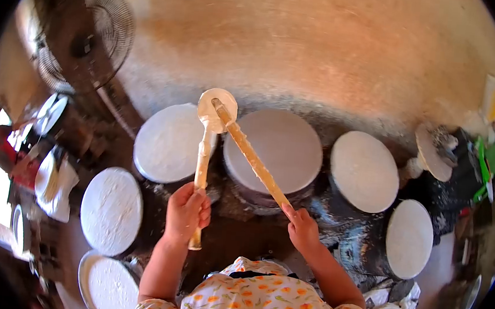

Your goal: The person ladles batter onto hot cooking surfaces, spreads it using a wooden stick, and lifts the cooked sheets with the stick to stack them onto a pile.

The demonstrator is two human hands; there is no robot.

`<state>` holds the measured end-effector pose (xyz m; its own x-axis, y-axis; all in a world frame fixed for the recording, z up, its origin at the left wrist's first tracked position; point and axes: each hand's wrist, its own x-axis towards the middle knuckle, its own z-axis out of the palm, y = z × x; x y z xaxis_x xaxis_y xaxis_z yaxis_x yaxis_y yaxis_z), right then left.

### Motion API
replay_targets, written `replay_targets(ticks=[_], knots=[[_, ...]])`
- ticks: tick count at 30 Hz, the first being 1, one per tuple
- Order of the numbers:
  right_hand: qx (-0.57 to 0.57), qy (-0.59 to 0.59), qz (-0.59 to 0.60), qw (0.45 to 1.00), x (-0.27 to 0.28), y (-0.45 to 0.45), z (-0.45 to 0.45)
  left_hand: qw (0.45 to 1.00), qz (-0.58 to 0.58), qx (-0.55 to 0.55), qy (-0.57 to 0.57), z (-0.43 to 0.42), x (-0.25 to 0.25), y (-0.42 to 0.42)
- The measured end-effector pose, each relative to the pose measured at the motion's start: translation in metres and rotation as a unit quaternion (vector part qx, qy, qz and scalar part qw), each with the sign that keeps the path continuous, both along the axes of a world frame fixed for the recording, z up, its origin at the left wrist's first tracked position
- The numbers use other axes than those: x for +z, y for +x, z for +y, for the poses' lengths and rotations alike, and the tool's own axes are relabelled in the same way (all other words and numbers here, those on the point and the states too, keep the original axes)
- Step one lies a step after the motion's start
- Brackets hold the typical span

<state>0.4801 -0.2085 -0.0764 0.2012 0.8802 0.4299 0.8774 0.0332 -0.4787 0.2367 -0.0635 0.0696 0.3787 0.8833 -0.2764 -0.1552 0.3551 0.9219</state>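
Note:
My left hand [186, 213] is closed around the handle of a ladle [202, 162] with a round, pale, batter-coated head. My right hand [301, 229] grips the lower end of a long, flat wooden stick [253, 158], smeared with pale residue. The stick slants up to the left, and its far tip lies over the ladle's head. Both tools are held above two round pans: a white-coated one [166, 144] on the left and a greyer one [283, 149] in the middle. Whether the tip touches the ladle cannot be made out.
More white-topped round pans stand around me: one at right [365, 172], one at far right [409, 239], one at left [112, 210] and one at lower left [107, 289]. A fan [109, 24] stands upper left; another person [9, 148] is at the far left.

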Motion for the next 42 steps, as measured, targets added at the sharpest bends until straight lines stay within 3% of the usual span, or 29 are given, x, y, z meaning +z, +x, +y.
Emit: replay_targets(ticks=[6, 13, 15, 16, 17, 19, 20, 22, 25, 29, 30, 31, 33, 34, 35, 37, 42], knots=[[-0.115, -0.119, 0.037, 0.985, -0.021, 0.079, -0.034, 0.996, 0.007, -0.086, 0.001, 0.026, -0.066, 0.146], [-0.236, -0.206, 0.062, 0.948, -0.055, 0.076, -0.066, 0.964, 0.003, -0.263, -0.049, 0.070, -0.154, 0.189], [-0.272, -0.246, 0.069, 0.928, -0.055, 0.061, -0.070, 0.952, 0.118, -0.262, 0.105, 0.090, -0.179, 0.190], [-0.294, -0.255, 0.071, 0.918, -0.055, 0.052, -0.067, 0.853, 0.194, -0.224, 0.430, 0.112, -0.209, 0.186], [-0.315, -0.264, 0.074, 0.909, -0.054, 0.045, -0.062, 0.853, 0.188, -0.229, 0.429, 0.127, -0.207, 0.179], [-0.325, -0.224, 0.081, 0.915, -0.042, 0.035, -0.054, 0.714, 0.278, -0.221, 0.604, 0.152, -0.191, 0.173], [-0.328, -0.189, 0.097, 0.921, -0.045, 0.029, -0.055, 0.715, 0.274, -0.225, 0.603, 0.158, -0.177, 0.170], [-0.334, -0.153, 0.112, 0.923, -0.047, 0.020, -0.054, 0.637, 0.327, -0.223, 0.662, 0.171, -0.145, 0.164], [-0.338, -0.111, 0.148, 0.923, -0.043, 0.008, -0.052, 0.620, 0.327, -0.207, 0.683, 0.186, -0.110, 0.156], [-0.346, -0.120, 0.199, 0.909, -0.045, -0.005, -0.054, 0.662, 0.245, -0.132, 0.696, 0.193, -0.075, 0.155], [-0.349, -0.133, 0.209, 0.904, -0.047, -0.007, -0.055, 0.711, 0.239, -0.126, 0.650, 0.187, -0.066, 0.154], [-0.349, -0.134, 0.207, 0.904, -0.052, -0.008, -0.057, 0.712, 0.239, -0.125, 0.649, 0.185, -0.067, 0.155], [-0.322, -0.054, 0.194, 0.925, -0.066, -0.009, -0.056, 0.842, 0.130, -0.117, 0.510, 0.182, -0.072, 0.155], [-0.320, -0.055, 0.193, 0.926, -0.066, -0.008, -0.053, 0.934, 0.056, -0.172, 0.308, 0.170, -0.057, 0.151], [-0.312, -0.048, 0.195, 0.928, -0.064, -0.005, -0.048, 0.935, 0.057, -0.169, 0.308, 0.167, -0.054, 0.150], [-0.303, -0.040, 0.197, 0.931, -0.058, 0.005, -0.032, 0.957, -0.013, -0.210, 0.199, 0.168, -0.052, 0.146], [-0.267, -0.110, 0.280, 0.915, -0.042, 0.056, 0.059, 0.962, 0.008, -0.248, 0.112, 0.165, -0.073, 0.134]])
